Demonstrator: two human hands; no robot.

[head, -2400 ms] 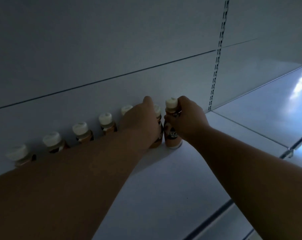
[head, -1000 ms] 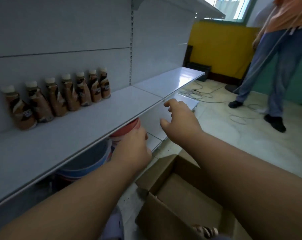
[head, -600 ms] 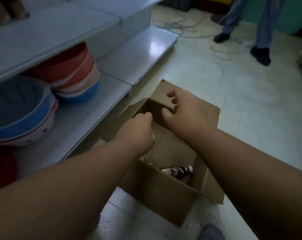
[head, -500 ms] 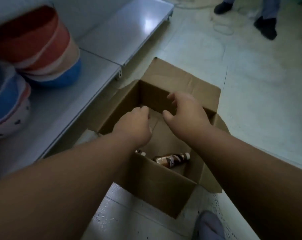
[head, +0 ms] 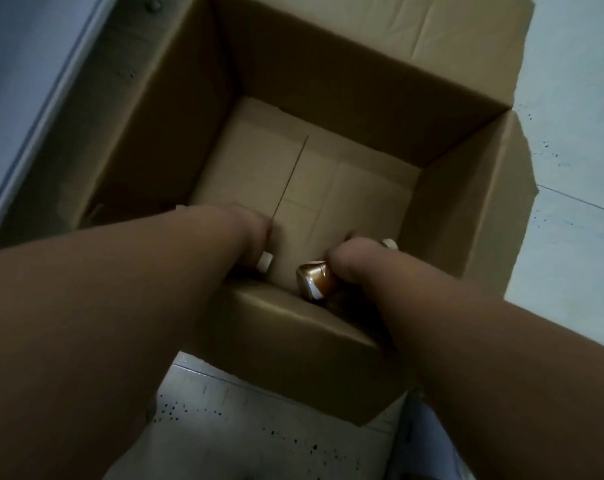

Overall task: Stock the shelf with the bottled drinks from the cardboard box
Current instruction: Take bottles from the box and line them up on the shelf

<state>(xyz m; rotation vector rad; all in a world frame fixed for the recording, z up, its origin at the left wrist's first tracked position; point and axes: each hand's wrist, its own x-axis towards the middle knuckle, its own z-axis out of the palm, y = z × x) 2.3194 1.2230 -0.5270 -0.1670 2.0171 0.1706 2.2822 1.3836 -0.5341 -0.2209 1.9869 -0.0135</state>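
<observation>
I look straight down into an open cardboard box [head: 328, 77] on the floor. Both my hands reach to its near inner wall. My right hand [head: 354, 259] is closed around a brown bottled drink [head: 316, 280] lying on the box floor; its white cap [head: 388, 243] pokes out past my fingers. My left hand [head: 248, 233] is curled around a second bottle, of which only the white cap [head: 265, 262] shows. The rest of the box floor is bare cardboard. The near box wall hides the lower part of both hands.
The white edge of the bottom shelf [head: 33, 109] runs along the left side of the box. Pale speckled floor tiles [head: 570, 98] surround the box on the right and in front. The box flaps [head: 511, 202] stand open outwards.
My view swung from the shelf's bottle row down to the box. Both hands dropped from above the box rim to its floor and closed on bottles lying there.
</observation>
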